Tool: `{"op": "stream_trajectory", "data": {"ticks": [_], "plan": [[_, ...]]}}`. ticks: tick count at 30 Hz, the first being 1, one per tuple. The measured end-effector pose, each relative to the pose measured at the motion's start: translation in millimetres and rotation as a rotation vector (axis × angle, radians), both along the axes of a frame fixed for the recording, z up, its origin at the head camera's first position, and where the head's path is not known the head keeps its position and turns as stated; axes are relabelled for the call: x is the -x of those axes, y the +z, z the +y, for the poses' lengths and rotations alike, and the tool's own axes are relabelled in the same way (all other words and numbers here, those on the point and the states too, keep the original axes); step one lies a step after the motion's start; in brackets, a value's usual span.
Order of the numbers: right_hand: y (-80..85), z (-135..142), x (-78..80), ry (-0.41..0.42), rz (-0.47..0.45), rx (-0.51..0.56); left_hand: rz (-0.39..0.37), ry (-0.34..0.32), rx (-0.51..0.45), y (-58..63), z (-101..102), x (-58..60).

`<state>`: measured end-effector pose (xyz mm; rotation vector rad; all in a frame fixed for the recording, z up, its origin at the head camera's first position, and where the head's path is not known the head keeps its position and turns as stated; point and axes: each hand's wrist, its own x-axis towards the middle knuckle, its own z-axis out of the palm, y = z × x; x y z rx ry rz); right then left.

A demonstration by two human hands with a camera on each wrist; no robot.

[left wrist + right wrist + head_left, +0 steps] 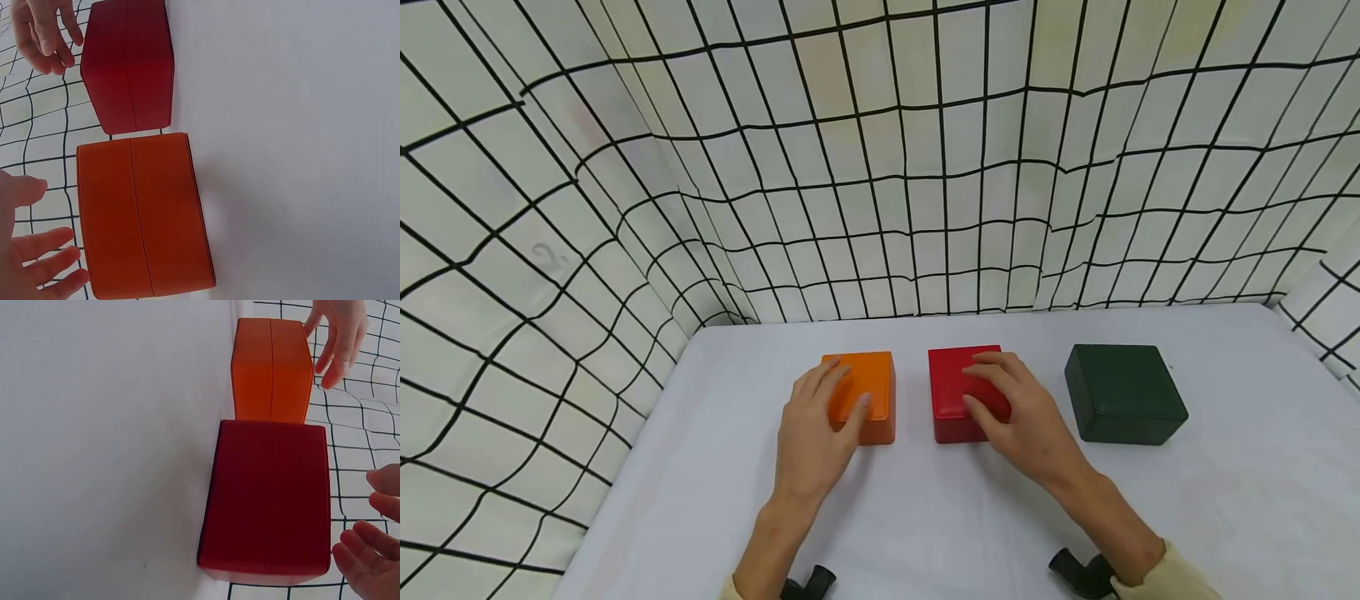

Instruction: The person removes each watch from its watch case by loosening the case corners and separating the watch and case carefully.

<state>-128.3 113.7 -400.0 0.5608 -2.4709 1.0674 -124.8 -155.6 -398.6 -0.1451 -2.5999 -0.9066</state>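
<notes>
An orange box [877, 377] with a closed lid sits on the white surface. My left hand [812, 429] is above it, fingers relaxed and thumb spread. In the left wrist view a thin seam runs round the orange box [140, 215], with a small gap between fingertips and top. To its right is a closed red box [951, 379]. Over that box hangs my right hand [1033, 421], fingers loosely bent and holding nothing. The right wrist view has those fingers just off the top of the red box [269, 500]. The hands partly cover both boxes in the head view.
A dark green box [1123, 387] stands to the right of the red one. White walls with black netting [925, 175] rise behind and at the sides of the white table [940, 517]. Black wrist gear [1082, 575] shows near each sleeve.
</notes>
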Motion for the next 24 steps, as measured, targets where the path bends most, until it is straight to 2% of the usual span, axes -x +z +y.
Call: {"op": "stream_trajectory", "data": {"ticks": [15,24], "plan": [[2.7,-25,3.2,0.032,-0.075,0.044,-0.190,0.039,-0.093,-4.8,-12,-2.0],[1.4,-31,2.6,0.047,-0.081,0.058,-0.224,0.038,-0.147,-3.6,-18,-0.7]]}}
